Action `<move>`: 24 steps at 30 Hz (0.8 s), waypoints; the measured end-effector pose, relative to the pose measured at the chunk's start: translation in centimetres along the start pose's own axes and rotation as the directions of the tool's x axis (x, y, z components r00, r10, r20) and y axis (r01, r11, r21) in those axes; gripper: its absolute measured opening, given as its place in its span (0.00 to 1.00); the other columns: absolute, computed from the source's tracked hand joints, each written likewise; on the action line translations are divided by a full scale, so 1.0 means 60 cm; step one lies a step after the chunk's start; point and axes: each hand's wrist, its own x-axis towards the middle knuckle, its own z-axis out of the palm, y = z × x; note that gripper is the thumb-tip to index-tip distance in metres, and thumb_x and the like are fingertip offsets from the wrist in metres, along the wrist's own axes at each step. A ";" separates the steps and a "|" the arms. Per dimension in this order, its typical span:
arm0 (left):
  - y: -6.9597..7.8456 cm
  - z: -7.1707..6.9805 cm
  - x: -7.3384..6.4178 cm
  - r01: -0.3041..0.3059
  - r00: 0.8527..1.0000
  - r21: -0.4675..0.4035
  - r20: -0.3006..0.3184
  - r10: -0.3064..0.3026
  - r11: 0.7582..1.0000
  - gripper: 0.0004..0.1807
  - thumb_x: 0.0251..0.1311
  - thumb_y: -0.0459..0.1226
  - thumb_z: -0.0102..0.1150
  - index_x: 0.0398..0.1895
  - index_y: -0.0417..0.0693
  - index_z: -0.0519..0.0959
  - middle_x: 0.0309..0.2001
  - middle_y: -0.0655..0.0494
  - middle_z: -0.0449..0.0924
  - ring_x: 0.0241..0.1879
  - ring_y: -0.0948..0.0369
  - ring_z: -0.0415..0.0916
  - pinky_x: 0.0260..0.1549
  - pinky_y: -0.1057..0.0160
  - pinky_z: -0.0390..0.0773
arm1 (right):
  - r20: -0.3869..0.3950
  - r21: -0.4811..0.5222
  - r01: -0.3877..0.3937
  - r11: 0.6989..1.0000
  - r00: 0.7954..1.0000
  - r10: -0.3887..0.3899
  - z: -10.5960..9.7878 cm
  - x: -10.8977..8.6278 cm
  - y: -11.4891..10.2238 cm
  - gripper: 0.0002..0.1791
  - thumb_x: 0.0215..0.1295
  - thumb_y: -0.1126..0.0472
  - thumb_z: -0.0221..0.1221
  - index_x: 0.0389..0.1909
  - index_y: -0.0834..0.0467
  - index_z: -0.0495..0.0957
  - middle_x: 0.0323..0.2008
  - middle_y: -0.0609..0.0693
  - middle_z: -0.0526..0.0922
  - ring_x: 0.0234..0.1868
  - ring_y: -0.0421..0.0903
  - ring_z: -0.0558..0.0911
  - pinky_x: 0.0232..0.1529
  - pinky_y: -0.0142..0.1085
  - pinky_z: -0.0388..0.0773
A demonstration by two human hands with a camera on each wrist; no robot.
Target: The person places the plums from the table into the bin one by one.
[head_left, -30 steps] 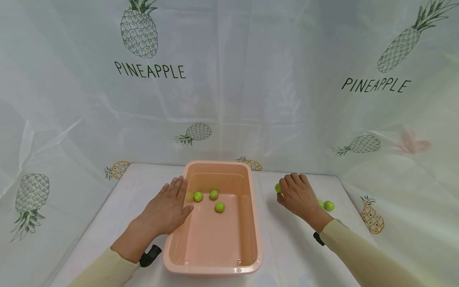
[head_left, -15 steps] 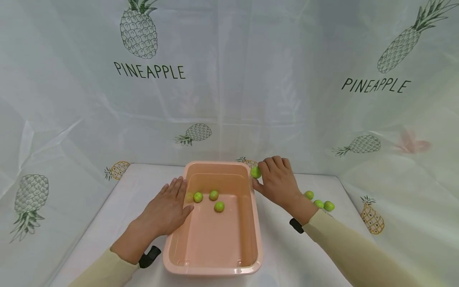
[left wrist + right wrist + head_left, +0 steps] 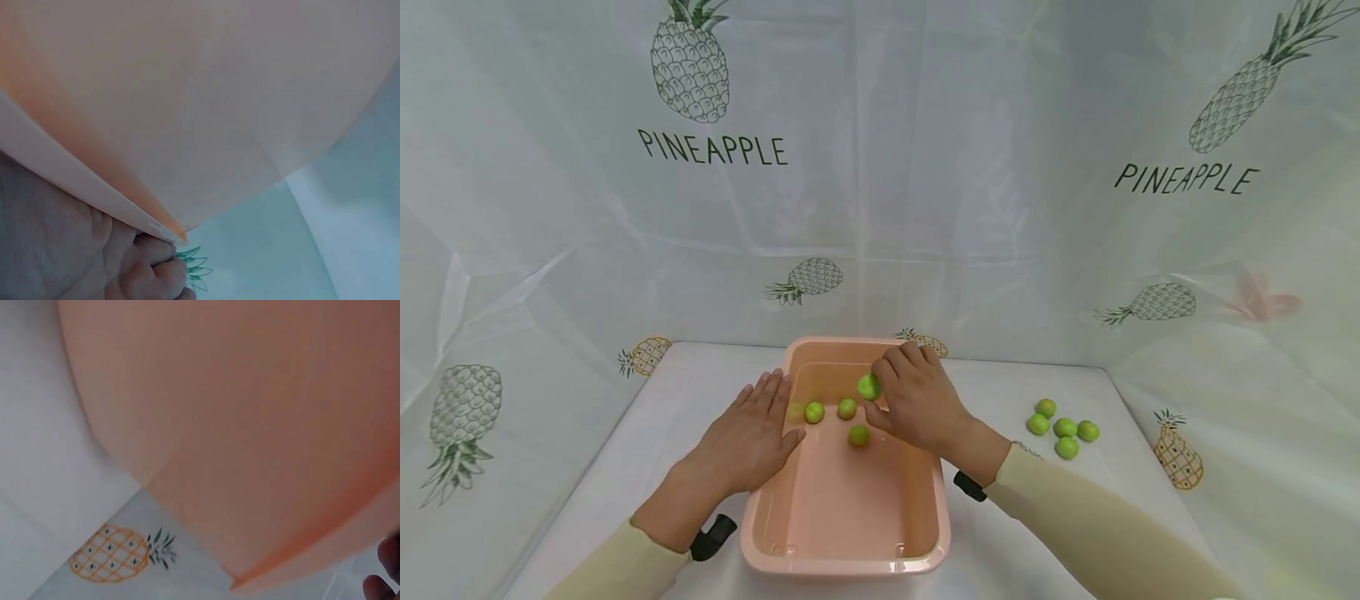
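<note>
A peach-coloured plastic tub (image 3: 850, 564) stands in the middle of the head view, with 3 limes lying on its floor, one of them a lime (image 3: 814, 412) near the left wall. My right hand (image 3: 921, 400) is over the tub's right side and pinches a lime (image 3: 869, 387) between thumb and fingers, above the tub floor. My left hand (image 3: 748, 437) rests on the left rim, its fingers straight. The left wrist view shows the tub's outer wall (image 3: 206, 112) close up beside the palm. In the right wrist view only fingertips (image 3: 389, 556) show at the edge.
Several loose limes (image 3: 1065, 427) lie in a group on the white table (image 3: 1000, 500), right of the tub. A pineapple-print curtain (image 3: 955, 167) hangs behind and at both sides. Each wrist wears a black band (image 3: 713, 537).
My right hand has carried the lime left from the table, past the tub's right rim and over the tub. The loose limes have come into full view. My left hand has stayed put.
</note>
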 end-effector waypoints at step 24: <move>-0.002 0.002 0.000 -0.007 1.000 -0.008 -0.021 0.007 1.000 0.42 0.70 0.54 0.48 0.72 0.28 0.54 0.73 0.32 0.51 0.72 0.41 0.49 0.68 0.43 0.54 | 0.108 0.048 0.102 0.994 0.988 -0.106 0.037 0.003 -0.067 0.16 0.61 0.42 0.54 0.30 0.52 0.73 0.30 0.45 0.72 0.34 0.46 0.67 0.35 0.39 0.63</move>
